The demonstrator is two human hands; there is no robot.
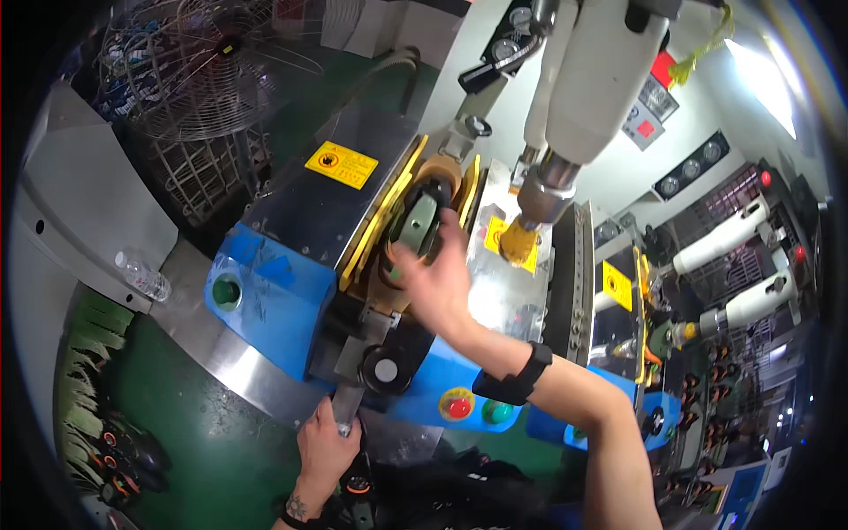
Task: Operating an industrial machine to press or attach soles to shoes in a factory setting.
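A dark shoe with a green last (419, 224) in its opening sits in the tan cradle of a pressing machine, between yellow-edged side plates (378, 231). My right hand (439, 281) reaches over the shoe's near end, thumb on one side and fingers on the other, gripping it. Part of the shoe is hidden under that hand. Lower down, my left hand (327, 449) is wrapped round a metal lever (349, 406) below a round black knob (385, 369) at the machine's front.
A white press arm with a yellow-brown tip (518, 242) hangs right of the shoe. Red (457, 406) and green (496, 412) buttons sit on the blue front. A plastic bottle (142, 276) lies at left; a wire fan (199, 66) stands behind. More press arms (724, 238) extend at right.
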